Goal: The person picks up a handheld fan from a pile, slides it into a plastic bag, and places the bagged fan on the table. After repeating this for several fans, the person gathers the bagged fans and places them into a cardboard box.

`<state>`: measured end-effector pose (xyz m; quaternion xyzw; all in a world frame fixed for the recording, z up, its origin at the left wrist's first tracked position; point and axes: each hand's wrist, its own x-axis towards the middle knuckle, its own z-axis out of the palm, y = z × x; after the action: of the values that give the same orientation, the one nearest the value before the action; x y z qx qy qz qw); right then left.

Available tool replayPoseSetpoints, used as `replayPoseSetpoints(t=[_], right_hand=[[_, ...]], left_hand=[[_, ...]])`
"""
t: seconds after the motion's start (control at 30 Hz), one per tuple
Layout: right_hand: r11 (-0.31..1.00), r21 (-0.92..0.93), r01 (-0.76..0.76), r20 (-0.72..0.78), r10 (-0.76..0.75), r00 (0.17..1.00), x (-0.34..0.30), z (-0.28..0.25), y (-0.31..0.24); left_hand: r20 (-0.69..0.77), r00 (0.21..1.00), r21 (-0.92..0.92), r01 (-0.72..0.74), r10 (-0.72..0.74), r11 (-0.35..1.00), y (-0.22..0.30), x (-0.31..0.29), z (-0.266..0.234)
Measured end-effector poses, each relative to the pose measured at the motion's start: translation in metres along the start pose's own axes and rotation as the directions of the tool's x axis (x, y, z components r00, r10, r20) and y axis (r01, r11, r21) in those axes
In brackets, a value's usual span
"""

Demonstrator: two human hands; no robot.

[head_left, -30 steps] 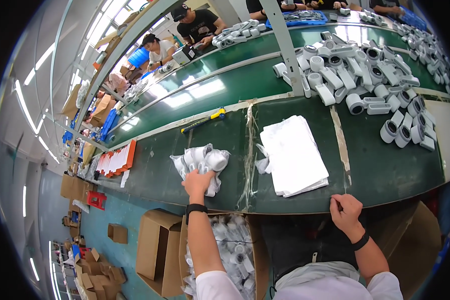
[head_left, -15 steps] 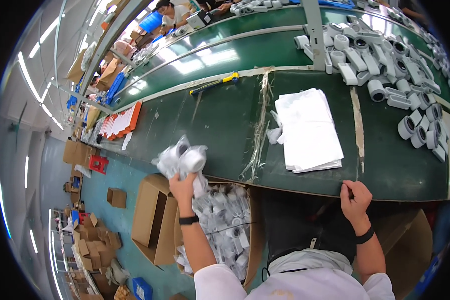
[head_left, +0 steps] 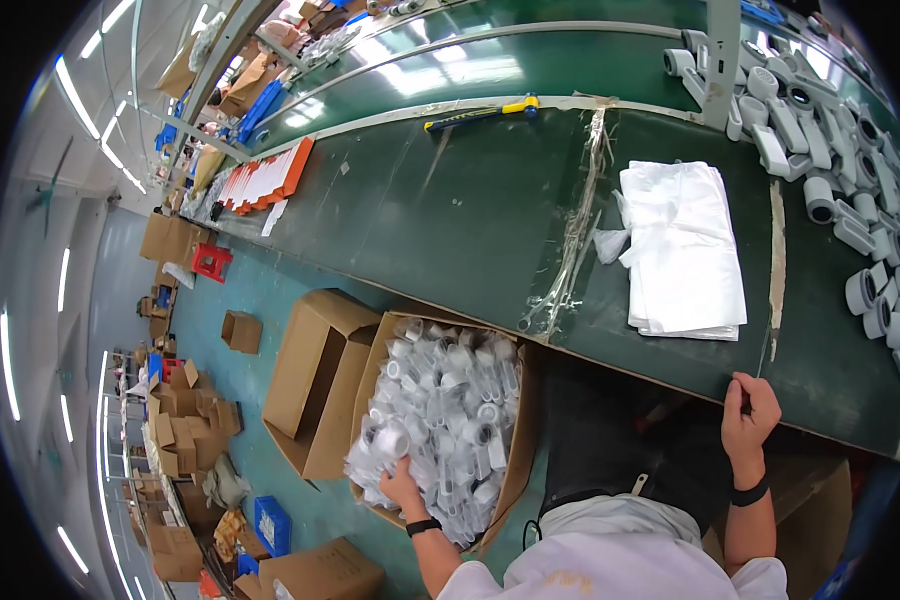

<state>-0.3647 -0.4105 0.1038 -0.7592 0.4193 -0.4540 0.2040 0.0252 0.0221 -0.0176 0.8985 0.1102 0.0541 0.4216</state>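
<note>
My left hand (head_left: pixel 402 487) reaches down into an open cardboard box (head_left: pixel 525 440) below the table's front edge. Its fingers are closed on a white, round-ended part in a clear plastic bag (head_left: pixel 382 440). Under it, many similar bagged white and grey parts (head_left: pixel 455 420) fill the box in a loose heap. At the table's front edge, my right hand (head_left: pixel 752 412) is closed, with the thumb against the curled fingers. Whatever may be inside that grip is hidden. Beyond it on the green table lies a stack of white plastic bags (head_left: pixel 682 250).
Unbagged grey-white parts (head_left: pixel 840 130) are piled at the table's right, beside a metal post (head_left: pixel 722 65). A yellow-and-black hammer (head_left: pixel 485 113) lies near the back edge. Orange-and-white cards (head_left: pixel 267 180) sit far left. An empty carton (head_left: pixel 315 380) adjoins the full box.
My left hand has carried the bagged part from above the table's edge down into the box. The view has turned left; my right hand stays at the table's edge.
</note>
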Motion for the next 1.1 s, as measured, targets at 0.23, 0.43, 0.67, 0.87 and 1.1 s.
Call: replayPoseSetpoints(t=[0.23, 0.43, 0.67, 0.87, 1.1], right_hand=[[0.999, -0.048, 0.017, -0.012, -0.018, 1.0, 0.002, 0.002, -0.001], [0.998, -0.065, 0.0, -0.04, -0.002, 0.999, 0.0, 0.006, 0.002], [0.992, -0.123, -0.035, -0.043, 0.03, 0.999, -0.004, 0.009, 0.005], [0.986, -0.162, -0.04, -0.036, 0.035, 0.999, 0.014, 0.017, -0.019], [0.988, -0.155, -0.001, -0.041, -0.005, 0.999, -0.004, 0.022, -0.003]], left_hand=[[0.019, 0.999, 0.477, -0.04, 0.035, 0.878, 0.015, -0.005, 0.037], [0.226, 0.941, 0.638, -0.339, 0.252, 0.692, 0.063, 0.022, 0.105], [0.352, 0.893, 0.685, -0.45, 0.281, 0.573, 0.09, 0.075, 0.173], [0.395, 0.891, 0.546, -0.424, 0.225, 0.723, 0.089, 0.112, 0.195], [0.289, 0.862, 0.293, -0.494, 0.416, 0.819, 0.047, 0.118, 0.166]])
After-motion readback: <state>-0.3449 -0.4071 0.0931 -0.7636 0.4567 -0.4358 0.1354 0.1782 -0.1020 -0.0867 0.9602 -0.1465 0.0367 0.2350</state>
